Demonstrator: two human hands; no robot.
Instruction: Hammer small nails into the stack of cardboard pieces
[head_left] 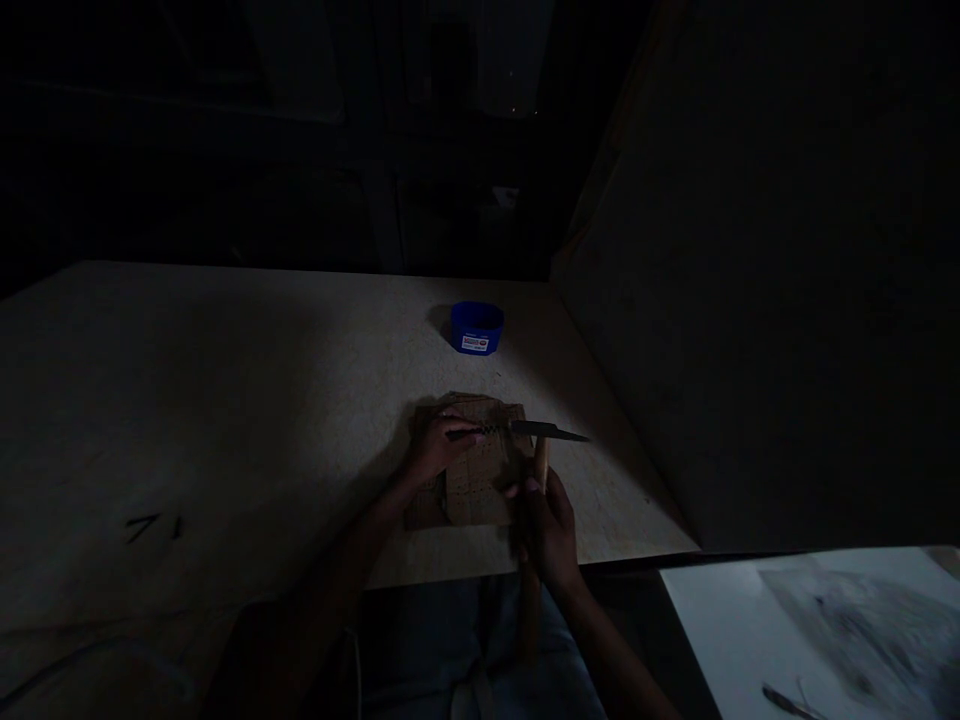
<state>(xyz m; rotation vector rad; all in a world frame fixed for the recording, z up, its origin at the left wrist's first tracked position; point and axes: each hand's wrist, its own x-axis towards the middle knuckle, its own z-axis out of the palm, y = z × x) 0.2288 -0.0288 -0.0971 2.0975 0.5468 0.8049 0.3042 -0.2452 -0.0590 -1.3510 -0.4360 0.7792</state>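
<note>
My left hand (439,447) is closed, its fingertips pinching a thin dark piece (491,429) with a notched or twisted outline. Too little light falls there to tell its exact kind. In my right hand (553,525) is a hammer (542,462), gripped round its wooden handle, which runs down toward my lap. The dark, long, pointed hammer head lies sideways at the height of the thin piece's right end; whether they touch I cannot tell. Beneath both hands are layered sheets of brown cardboard (480,490) on the table.
A blue plastic container (477,330) with a white label stands behind the cardboard on the pale table (300,360). Dark marks or thin pieces (142,525) show at left. A dark panel (772,300) rises at right. Below it, a white surface (697,620) bears clear plastic and a dark tool (787,702).
</note>
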